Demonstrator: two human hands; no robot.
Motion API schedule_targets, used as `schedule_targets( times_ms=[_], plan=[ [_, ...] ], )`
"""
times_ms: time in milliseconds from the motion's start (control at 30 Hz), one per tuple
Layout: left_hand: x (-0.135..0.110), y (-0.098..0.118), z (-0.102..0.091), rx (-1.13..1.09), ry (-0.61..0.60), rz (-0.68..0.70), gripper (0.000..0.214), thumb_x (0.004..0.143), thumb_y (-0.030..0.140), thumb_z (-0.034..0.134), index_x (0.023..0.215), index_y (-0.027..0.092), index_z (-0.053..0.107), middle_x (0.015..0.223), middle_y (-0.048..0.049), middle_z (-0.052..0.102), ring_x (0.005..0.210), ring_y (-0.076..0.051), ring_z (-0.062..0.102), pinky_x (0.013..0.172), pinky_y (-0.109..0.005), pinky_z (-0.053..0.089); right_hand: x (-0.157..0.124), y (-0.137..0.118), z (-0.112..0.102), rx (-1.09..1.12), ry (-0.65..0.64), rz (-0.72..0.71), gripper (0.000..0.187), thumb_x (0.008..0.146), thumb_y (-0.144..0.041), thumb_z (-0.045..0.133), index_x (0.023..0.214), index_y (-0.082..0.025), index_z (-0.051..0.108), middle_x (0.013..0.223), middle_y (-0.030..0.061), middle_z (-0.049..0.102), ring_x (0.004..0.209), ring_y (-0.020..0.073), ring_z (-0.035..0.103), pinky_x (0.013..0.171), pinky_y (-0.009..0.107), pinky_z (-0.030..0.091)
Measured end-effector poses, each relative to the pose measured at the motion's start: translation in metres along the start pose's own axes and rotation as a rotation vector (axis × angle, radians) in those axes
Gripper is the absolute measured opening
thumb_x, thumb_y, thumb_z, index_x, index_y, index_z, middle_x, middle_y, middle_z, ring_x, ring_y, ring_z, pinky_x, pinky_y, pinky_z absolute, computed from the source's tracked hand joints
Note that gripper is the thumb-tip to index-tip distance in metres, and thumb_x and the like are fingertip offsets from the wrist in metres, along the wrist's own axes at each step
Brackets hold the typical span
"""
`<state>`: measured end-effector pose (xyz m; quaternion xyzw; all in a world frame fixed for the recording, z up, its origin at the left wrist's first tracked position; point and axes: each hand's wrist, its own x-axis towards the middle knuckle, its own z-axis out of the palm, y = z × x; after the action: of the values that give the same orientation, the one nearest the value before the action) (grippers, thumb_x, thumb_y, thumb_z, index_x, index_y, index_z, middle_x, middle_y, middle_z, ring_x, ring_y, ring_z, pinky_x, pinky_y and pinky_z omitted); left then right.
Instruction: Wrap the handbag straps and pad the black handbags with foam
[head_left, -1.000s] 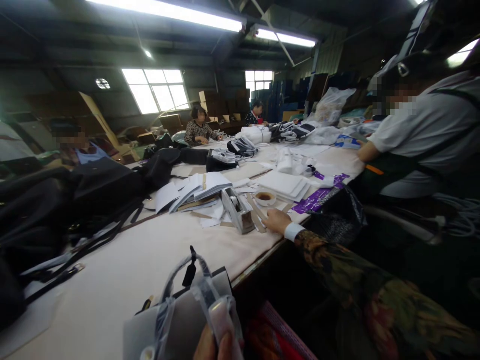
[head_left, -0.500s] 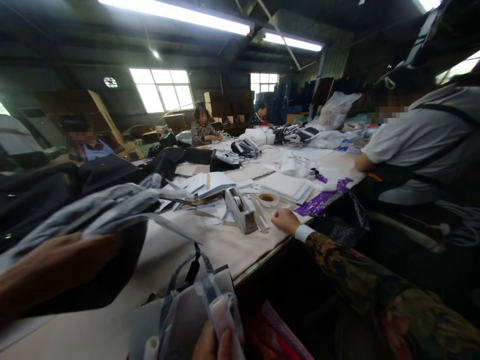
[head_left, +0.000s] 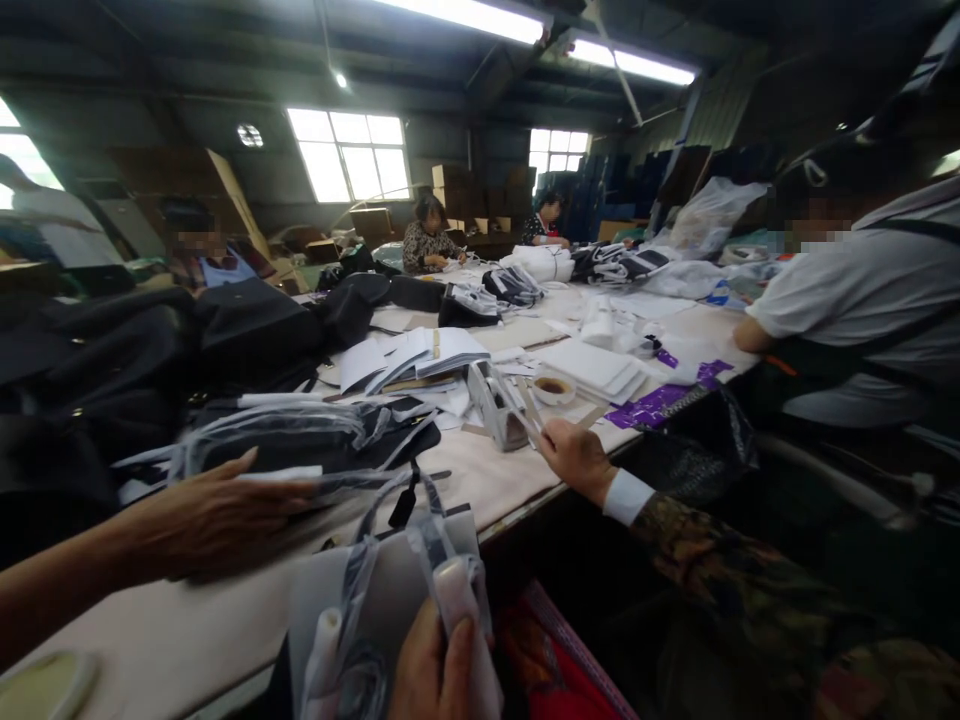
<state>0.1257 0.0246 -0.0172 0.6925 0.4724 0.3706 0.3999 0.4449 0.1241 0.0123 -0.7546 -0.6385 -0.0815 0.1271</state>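
Observation:
My left hand [head_left: 429, 665] is at the bottom centre, closed around a plastic-wrapped bag handle [head_left: 455, 592] with a white sleeve. The handle belongs to a grey-white bag [head_left: 401, 575] with a black tag [head_left: 404, 505]; its lower part is cut off by the frame. My right hand [head_left: 576, 455], in a camouflage sleeve with a white cuff, is closed beside the tape dispenser [head_left: 501, 415]. A narrow, clear strip of tape [head_left: 529, 425] runs from the dispenser to its fingertips.
At left, a co-worker's bare hand [head_left: 217, 515] is over a black bag with plastic-covered handles [head_left: 270, 430]. Black bags [head_left: 255, 325] are piled behind. Paper sheets [head_left: 435, 355], a tape roll [head_left: 553, 389] and purple packaging [head_left: 660, 405] lie ahead. A co-worker [head_left: 885, 270] sits at right.
The co-worker's hand at left has let down a black bag with plastic-covered handles onto the table. My right hand has come closer to the dispenser. My left hand keeps its hold.

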Motion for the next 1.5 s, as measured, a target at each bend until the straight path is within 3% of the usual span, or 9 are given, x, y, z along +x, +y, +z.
schedule_targets(
  times_ms=[133,267,500,700,800,933,1067,1267,1500],
  plan=[
    [0.002,0.005,-0.005,-0.016,-0.062,0.023,0.046,0.096,0.054,0.046,0.099,0.016,0.071,0.085,-0.012,0.074,0.083,-0.027,0.07,0.079,-0.037,0.058,-0.037,-0.041,0.001,-0.007,-0.076,-0.252,0.029,0.098,-0.025,0.045,0.083,-0.015,0.067,0.086,0.0106,0.068,0.081,0.0196,0.059,0.069,0.029,0.033],
    [0.001,0.007,-0.009,-0.012,-0.096,0.037,0.04,0.097,0.049,0.047,0.095,0.016,0.07,0.083,-0.0112,0.073,0.082,-0.026,0.07,0.078,-0.037,0.058,-0.042,-0.065,0.01,-0.036,-0.145,-0.328,0.023,0.094,-0.016,0.047,0.086,-0.014,0.068,0.087,0.0123,0.067,0.079,0.0207,0.06,0.065,0.03,0.034],
    [-0.002,0.009,-0.013,-0.026,-0.113,0.066,0.037,0.098,0.045,0.045,0.097,0.016,0.069,0.089,-0.012,0.073,0.09,-0.027,0.07,0.085,-0.04,0.057,-0.009,-0.095,0.02,-0.103,-0.249,-0.284,0.028,0.091,-0.005,0.041,0.099,-0.009,0.068,0.094,0.02,0.068,0.081,0.027,0.069,0.064,0.031,0.044],
    [0.001,0.007,-0.015,-0.037,-0.119,0.099,0.04,0.098,0.043,0.046,0.114,0.015,0.068,0.098,-0.0142,0.074,0.095,-0.028,0.069,0.088,-0.041,0.057,0.016,-0.112,0.029,-0.061,-0.383,-0.374,0.025,0.096,-0.029,0.052,0.098,-0.013,0.071,0.097,0.0169,0.07,0.087,0.0284,0.071,0.072,0.034,0.052],
    [0.001,0.006,-0.017,-0.039,-0.128,0.11,0.043,0.098,0.042,0.046,0.125,0.014,0.064,0.103,-0.0156,0.074,0.098,-0.029,0.07,0.09,-0.042,0.056,0.045,-0.113,0.036,-0.033,-0.4,-0.409,0.025,0.097,-0.022,0.047,0.105,-0.013,0.07,0.105,0.0173,0.069,0.095,0.0268,0.069,0.08,0.033,0.051],
    [0.0,-0.001,-0.018,-0.018,-0.165,0.093,0.045,0.1,0.038,0.044,0.135,0.015,0.059,0.123,-0.0184,0.069,0.108,-0.03,0.068,0.097,-0.045,0.054,0.087,-0.122,0.05,0.013,-0.431,-0.479,0.037,0.094,-0.011,0.047,0.127,-0.017,0.062,0.114,0.0158,0.065,0.099,0.0235,0.068,0.084,0.03,0.049],
    [-0.002,-0.009,-0.018,0.004,-0.193,0.088,0.046,0.1,0.036,0.045,0.139,0.016,0.055,0.134,-0.0185,0.064,0.119,-0.029,0.063,0.105,-0.045,0.05,0.11,-0.138,0.067,0.033,-0.462,-0.524,0.05,0.093,-0.011,0.047,0.142,-0.018,0.051,0.117,0.0188,0.063,0.095,0.0249,0.068,0.084,0.034,0.049],
    [-0.002,-0.013,-0.018,0.006,-0.191,0.093,0.045,0.099,0.035,0.046,0.136,0.013,0.057,0.132,-0.0207,0.064,0.121,-0.029,0.063,0.107,-0.045,0.049,0.125,-0.145,0.077,0.053,-0.447,-0.527,0.039,0.093,-0.013,0.048,0.129,-0.016,0.063,0.112,0.0165,0.068,0.097,0.0257,0.066,0.088,0.034,0.047],
    [0.001,-0.012,-0.019,-0.075,-0.191,0.144,0.044,0.098,0.031,0.048,0.139,0.016,0.054,0.133,-0.0174,0.064,0.122,-0.028,0.062,0.107,-0.043,0.049,0.109,-0.127,0.085,0.07,-0.351,-0.458,0.032,0.096,-0.014,0.045,0.119,-0.012,0.068,0.113,0.0165,0.067,0.1,0.0223,0.065,0.088,0.029,0.046]
  ],
)
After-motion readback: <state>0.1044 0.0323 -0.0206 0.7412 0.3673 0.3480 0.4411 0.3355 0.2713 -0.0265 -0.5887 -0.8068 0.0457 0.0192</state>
